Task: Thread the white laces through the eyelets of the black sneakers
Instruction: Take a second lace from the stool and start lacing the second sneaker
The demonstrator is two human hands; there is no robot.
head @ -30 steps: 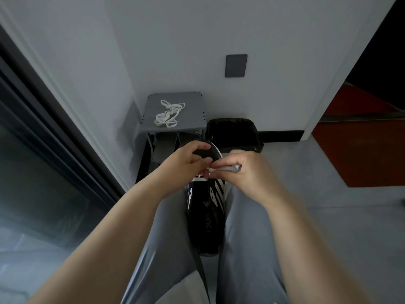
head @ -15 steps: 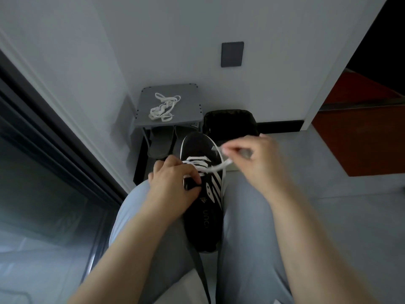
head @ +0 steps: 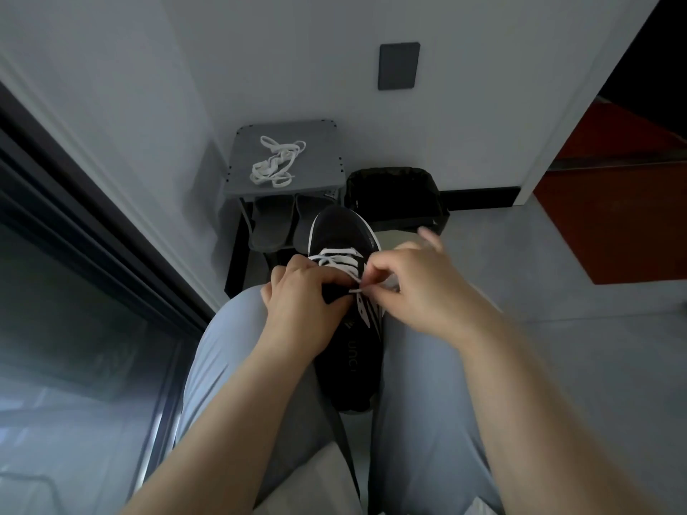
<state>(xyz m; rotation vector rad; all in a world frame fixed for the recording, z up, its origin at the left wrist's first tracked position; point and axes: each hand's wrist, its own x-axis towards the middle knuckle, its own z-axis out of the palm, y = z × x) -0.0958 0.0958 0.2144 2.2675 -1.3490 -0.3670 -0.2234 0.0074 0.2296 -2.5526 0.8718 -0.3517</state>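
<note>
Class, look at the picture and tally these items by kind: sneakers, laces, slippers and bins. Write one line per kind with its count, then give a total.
Sneakers: 1
Laces: 2
Slippers: 2
Bins: 1
Total: 6

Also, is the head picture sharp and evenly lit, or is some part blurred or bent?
Head view: dim, soft light, no glare; the right hand is motion-blurred at its raised finger; the sneaker and lace are fairly sharp; the wide lens bends the door frame at the left.
</note>
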